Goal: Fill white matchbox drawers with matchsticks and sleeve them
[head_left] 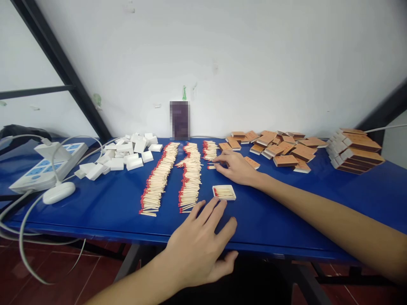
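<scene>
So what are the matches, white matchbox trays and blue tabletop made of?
Matches: probably matte wood, from the pale, slim sticks. White matchbox trays: likely matte thin cardboard, given their crisp edges. Blue tabletop: glossy, with soft reflections; painted metal or laminate, I can't tell.

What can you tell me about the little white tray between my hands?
The white tray is a small, shallow, open-topped rectangle, apparently card, lying flat on the blue table. It holds matches, red heads toward its left end. The fingers of the left hand reach its near edge; contact is unclear.
</scene>
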A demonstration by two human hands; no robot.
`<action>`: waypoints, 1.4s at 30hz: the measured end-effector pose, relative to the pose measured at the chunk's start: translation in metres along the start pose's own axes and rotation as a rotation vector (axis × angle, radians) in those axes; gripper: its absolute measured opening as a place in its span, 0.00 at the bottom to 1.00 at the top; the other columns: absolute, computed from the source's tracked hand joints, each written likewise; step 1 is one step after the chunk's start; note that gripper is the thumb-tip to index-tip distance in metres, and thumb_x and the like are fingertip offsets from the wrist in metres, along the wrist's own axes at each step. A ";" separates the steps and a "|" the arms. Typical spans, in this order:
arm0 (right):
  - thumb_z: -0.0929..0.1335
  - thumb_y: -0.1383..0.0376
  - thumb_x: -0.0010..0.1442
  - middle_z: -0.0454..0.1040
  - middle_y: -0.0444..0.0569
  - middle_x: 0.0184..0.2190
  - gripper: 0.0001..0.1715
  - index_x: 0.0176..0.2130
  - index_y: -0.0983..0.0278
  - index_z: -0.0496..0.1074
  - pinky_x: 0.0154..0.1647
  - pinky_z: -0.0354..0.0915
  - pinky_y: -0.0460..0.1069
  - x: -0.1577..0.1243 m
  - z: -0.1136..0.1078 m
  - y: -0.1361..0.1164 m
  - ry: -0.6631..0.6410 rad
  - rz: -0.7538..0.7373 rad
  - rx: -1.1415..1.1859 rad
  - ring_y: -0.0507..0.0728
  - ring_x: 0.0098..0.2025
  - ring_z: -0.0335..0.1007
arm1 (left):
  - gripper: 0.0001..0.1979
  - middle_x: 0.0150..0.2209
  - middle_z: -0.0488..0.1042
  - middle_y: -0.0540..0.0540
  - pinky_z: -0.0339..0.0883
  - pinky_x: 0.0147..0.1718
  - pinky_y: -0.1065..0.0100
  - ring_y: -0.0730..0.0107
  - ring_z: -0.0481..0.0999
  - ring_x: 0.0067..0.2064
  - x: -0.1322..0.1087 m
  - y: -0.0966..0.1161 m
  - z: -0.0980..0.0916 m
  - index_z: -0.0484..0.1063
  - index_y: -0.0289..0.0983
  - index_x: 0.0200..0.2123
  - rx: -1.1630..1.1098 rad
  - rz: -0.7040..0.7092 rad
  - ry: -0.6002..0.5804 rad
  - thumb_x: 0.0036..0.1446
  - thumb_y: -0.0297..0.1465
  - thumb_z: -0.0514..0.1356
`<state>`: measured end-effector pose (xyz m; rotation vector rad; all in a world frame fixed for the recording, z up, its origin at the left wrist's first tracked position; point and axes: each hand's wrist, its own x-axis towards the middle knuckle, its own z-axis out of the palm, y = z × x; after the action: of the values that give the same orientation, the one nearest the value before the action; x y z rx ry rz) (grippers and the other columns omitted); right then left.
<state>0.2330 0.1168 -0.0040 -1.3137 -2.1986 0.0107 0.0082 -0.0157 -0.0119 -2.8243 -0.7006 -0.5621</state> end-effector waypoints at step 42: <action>0.66 0.64 0.62 0.72 0.50 0.34 0.11 0.37 0.62 0.79 0.37 0.61 0.50 -0.002 -0.002 -0.001 -0.052 0.004 -0.028 0.56 0.35 0.68 | 0.24 0.62 0.63 0.32 0.59 0.61 0.50 0.46 0.59 0.66 0.002 0.001 -0.002 0.66 0.35 0.57 -0.009 -0.009 0.000 0.62 0.42 0.55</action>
<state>0.2341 0.1138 -0.0026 -1.3466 -2.2478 0.0165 0.0094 -0.0161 -0.0093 -2.8307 -0.7125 -0.5678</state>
